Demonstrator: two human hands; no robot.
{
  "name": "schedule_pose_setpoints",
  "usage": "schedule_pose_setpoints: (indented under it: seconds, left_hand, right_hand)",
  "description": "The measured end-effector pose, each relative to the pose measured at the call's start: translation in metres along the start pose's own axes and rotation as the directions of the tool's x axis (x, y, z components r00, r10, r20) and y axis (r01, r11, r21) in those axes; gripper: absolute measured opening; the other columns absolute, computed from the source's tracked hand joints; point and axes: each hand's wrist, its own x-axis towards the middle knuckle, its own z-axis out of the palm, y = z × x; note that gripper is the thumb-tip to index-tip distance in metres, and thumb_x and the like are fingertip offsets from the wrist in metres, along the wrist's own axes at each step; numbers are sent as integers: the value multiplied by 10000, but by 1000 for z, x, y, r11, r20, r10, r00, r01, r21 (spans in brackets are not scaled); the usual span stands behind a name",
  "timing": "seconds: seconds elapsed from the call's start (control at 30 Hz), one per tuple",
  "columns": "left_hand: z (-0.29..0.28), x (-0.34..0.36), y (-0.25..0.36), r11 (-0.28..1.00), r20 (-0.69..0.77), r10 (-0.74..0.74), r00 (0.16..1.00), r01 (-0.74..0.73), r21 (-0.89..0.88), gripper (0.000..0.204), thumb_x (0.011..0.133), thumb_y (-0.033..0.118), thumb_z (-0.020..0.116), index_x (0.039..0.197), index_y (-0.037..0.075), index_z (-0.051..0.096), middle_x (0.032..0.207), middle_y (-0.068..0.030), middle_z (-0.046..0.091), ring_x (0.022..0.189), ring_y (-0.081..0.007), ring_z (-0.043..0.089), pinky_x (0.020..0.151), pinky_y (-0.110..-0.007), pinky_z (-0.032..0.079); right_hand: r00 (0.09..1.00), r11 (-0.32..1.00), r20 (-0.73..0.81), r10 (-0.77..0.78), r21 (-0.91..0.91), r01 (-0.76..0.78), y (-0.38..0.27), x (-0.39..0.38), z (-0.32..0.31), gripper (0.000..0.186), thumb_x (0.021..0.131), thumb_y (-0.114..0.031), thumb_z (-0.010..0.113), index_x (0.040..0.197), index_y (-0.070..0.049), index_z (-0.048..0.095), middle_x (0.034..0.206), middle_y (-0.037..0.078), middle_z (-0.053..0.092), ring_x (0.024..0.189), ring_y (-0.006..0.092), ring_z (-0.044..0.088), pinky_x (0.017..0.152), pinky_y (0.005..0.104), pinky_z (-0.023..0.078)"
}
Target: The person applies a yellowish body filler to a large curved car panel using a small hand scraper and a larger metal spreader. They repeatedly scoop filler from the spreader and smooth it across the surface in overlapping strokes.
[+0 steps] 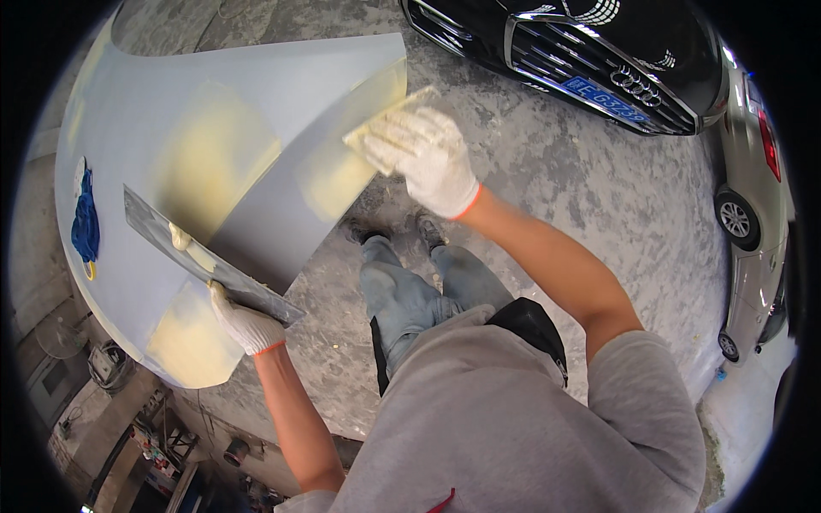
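Observation:
A large grey car body panel (pixel 342 64) with pale yellow filler patches (pixel 221 141) spreads across the left and middle. My right hand (pixel 432 158), in a white knitted glove, is closed around a flat, putty-smeared spreader (pixel 363 154). The spreader is at the panel's right edge, over a yellow patch; whether it presses on the surface I cannot tell. My left hand (pixel 246 321), gloved alike, grips the near side of a long, thin grey putty board (pixel 150 214). Cream putty (pixel 180 237) lies on the board, which is tilted over the panel and hides part of it.
A blue cloth item (pixel 85 224) lies on the panel's left side. At top right stands the front of a black car (pixel 599 60); a silver car (pixel 753 197) is at far right. Tools and clutter (pixel 162 457) sit at lower left. My feet are on the stained concrete floor (pixel 547 197).

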Motion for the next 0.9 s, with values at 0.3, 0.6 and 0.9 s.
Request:
schedule_pose_setpoints:
  seconds: [0.3,0.6,0.9]
  left_hand:
    - [-1,2,-2,1000,5,13,1000,-13,-17,357,1108,434,552,1198,103,651,968,-77,706,785,-230,688,689,-380,568]
    - [-2,3,-2,1000,-1,13,1000,-13,-3,386,1115,440,541,1247,94,649,1011,-70,713,816,-225,695,706,-376,575]
    - [-5,3,-3,1000,10,-23,1000,23,2,374,1111,442,549,1230,102,651,994,-71,709,799,-225,686,689,-375,565]
  right_hand:
    - [997,996,11,-79,-46,79,33,12,27,420,855,-92,683,1253,-185,778,1314,35,758,1264,255,681,1115,472,504]
    - [999,999,16,-46,6,46,16,10,-1,403,864,-126,701,1260,-169,766,1296,40,758,1247,251,692,1114,477,507]
    - [999,997,1,-46,-61,46,26,20,25,407,862,-112,690,1257,-172,770,1312,38,754,1273,262,679,1116,481,516]
